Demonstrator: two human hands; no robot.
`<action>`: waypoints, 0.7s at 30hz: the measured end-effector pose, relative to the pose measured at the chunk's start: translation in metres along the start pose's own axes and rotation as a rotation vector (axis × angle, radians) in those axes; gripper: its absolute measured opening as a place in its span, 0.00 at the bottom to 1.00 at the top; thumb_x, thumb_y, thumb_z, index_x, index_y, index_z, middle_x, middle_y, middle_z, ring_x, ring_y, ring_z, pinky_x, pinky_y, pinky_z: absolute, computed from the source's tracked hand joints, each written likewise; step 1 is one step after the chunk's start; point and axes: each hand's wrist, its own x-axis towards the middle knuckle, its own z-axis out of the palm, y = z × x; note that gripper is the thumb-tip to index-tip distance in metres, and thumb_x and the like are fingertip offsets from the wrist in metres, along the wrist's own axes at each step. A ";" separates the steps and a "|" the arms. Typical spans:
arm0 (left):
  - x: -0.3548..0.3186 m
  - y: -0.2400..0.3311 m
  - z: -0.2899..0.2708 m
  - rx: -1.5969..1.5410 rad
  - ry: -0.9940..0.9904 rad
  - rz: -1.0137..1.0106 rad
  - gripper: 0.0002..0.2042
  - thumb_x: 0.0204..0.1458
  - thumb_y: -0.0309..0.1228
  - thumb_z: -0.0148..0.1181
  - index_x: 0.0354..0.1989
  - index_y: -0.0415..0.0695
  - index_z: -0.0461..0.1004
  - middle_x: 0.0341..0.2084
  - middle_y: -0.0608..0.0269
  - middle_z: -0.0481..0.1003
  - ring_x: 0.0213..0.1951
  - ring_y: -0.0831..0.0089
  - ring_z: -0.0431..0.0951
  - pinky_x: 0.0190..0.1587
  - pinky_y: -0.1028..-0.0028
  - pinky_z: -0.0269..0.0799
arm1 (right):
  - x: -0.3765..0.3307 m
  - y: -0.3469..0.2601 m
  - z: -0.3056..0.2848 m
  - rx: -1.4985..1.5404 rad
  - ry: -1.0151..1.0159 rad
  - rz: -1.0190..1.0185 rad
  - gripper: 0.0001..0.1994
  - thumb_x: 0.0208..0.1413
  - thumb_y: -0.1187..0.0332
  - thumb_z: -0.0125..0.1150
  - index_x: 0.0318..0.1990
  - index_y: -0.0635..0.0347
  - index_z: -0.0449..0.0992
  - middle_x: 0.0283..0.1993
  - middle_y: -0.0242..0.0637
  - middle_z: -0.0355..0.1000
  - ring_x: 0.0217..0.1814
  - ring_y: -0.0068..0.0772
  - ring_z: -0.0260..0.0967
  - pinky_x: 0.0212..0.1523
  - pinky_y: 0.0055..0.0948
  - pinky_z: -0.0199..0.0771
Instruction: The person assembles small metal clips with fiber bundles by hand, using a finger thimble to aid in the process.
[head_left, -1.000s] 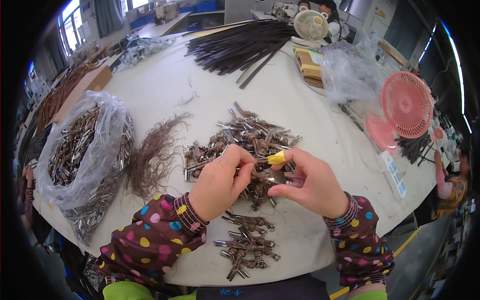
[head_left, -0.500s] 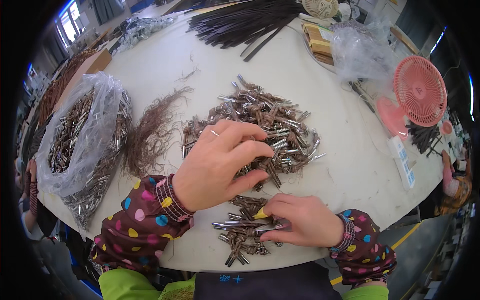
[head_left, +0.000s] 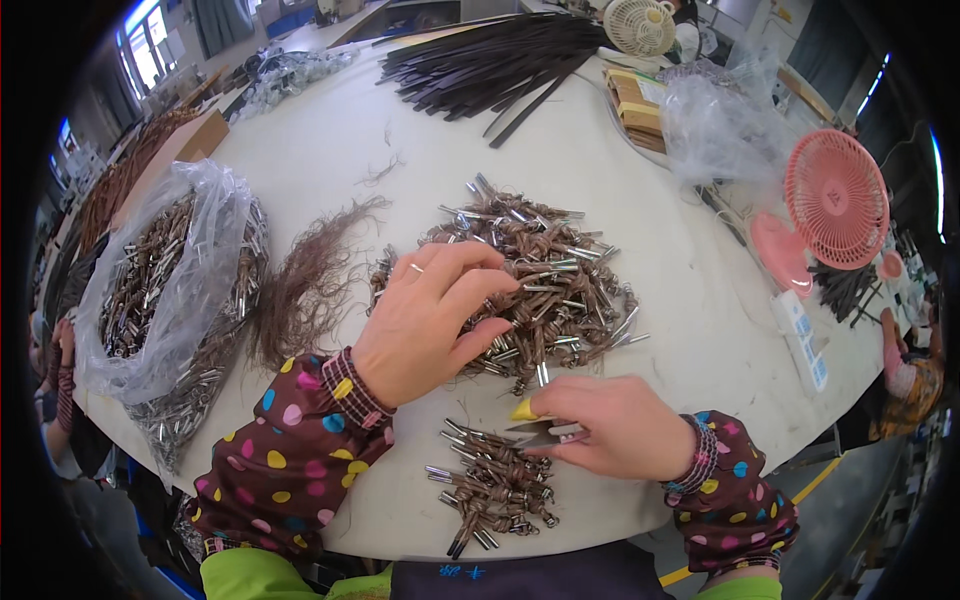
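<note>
My left hand [head_left: 428, 318] reaches over the near left side of a large heap of knotted brown cords with silver metal tips [head_left: 560, 275]. Its thumb and index finger are curved and apart, with cords showing between them. In my right hand [head_left: 620, 430] is a pair of small metal thread snips [head_left: 548, 437], blades pointing left. A yellow cover [head_left: 523, 410] sits on one fingertip of that hand. Just left of the snips lies a smaller pile of the same knotted cords [head_left: 490, 480], near the table's front edge.
A clear plastic bag [head_left: 165, 340] full of similar cords stands at the left, beside a tangle of loose brown threads [head_left: 305, 285]. Dark flat strips [head_left: 480, 65] lie at the back. On the right are a pink fan [head_left: 835, 200] and a white power strip [head_left: 803, 340].
My right hand and the snips have lifted slightly away from the smaller pile, uncovering more of it. The left hand has shifted a little to the left. The whole view has tilted slightly.
</note>
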 end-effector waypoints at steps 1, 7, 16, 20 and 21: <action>-0.005 0.002 -0.005 0.000 -0.001 0.003 0.15 0.46 0.30 0.65 0.42 0.47 0.71 0.43 0.63 0.70 0.45 0.60 0.71 0.49 0.62 0.65 | 0.003 0.001 -0.008 -0.003 0.064 0.039 0.14 0.47 0.71 0.65 0.43 0.59 0.72 0.36 0.35 0.72 0.34 0.40 0.74 0.31 0.33 0.74; -0.022 0.014 0.001 -0.154 -0.119 -0.080 0.11 0.46 0.28 0.65 0.36 0.44 0.69 0.34 0.61 0.70 0.35 0.62 0.72 0.37 0.67 0.69 | 0.039 0.046 -0.012 0.010 0.385 -0.038 0.20 0.46 0.78 0.61 0.50 0.58 0.71 0.40 0.36 0.76 0.37 0.39 0.76 0.33 0.31 0.76; -0.013 0.001 0.009 0.024 -0.058 -0.137 0.17 0.42 0.32 0.69 0.40 0.45 0.72 0.39 0.62 0.71 0.41 0.62 0.72 0.45 0.65 0.66 | 0.051 0.055 -0.008 -0.271 0.414 -0.045 0.23 0.47 0.78 0.60 0.52 0.56 0.66 0.42 0.34 0.75 0.37 0.38 0.76 0.33 0.32 0.77; 0.000 0.011 0.006 0.095 -0.069 -0.145 0.17 0.43 0.40 0.68 0.40 0.46 0.75 0.36 0.66 0.71 0.39 0.66 0.71 0.43 0.67 0.64 | 0.050 0.042 -0.020 -0.034 0.542 -0.023 0.24 0.45 0.80 0.61 0.52 0.57 0.65 0.41 0.34 0.76 0.32 0.35 0.76 0.31 0.28 0.76; 0.003 0.013 0.006 0.136 -0.077 -0.138 0.18 0.41 0.41 0.70 0.38 0.47 0.75 0.35 0.66 0.71 0.38 0.65 0.71 0.42 0.66 0.63 | 0.050 0.037 -0.023 0.046 0.593 -0.010 0.25 0.44 0.81 0.61 0.52 0.57 0.65 0.41 0.34 0.76 0.30 0.33 0.75 0.31 0.26 0.75</action>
